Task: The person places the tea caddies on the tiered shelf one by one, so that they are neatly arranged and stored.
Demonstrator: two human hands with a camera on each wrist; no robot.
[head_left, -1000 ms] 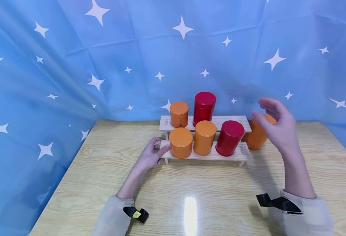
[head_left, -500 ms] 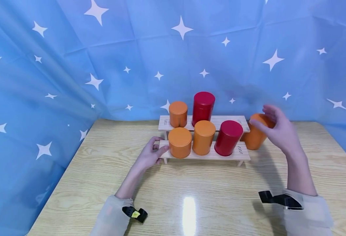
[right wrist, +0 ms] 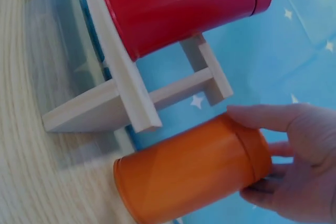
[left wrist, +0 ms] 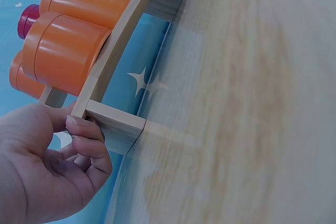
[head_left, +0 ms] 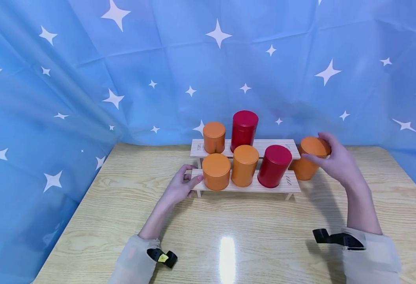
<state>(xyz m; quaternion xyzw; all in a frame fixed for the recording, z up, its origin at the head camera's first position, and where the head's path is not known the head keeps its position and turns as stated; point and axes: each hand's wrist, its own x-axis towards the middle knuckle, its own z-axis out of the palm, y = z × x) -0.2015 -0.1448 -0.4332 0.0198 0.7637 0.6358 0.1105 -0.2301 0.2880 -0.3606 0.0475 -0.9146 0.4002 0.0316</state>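
Observation:
A two-tier wooden shelf (head_left: 293,185) stands on the table. My left hand (head_left: 180,186) pinches the left end of its lower board between thumb and curled fingers. At the shelf's right end a tall orange canister (right wrist: 189,169) stands upright on the table. My right hand (head_left: 339,161) holds that canister near its lid, thumb on one side and fingers on the other. On the lower board stand a wide orange canister (head_left: 216,173), a narrower orange canister (head_left: 245,167) and a red canister (head_left: 274,167). The upper board bears a small orange canister (head_left: 214,138) and a tall red canister (head_left: 244,130).
Behind the shelf hangs a blue curtain (head_left: 179,59) with white stars, which also runs down the left side. The wood-grain table (head_left: 264,236) reaches toward me, with a bright light reflection in its middle.
My right hand has come down from above the tall orange canister and closed around its upper part. My left hand stays at the shelf's end. The canisters have not moved.

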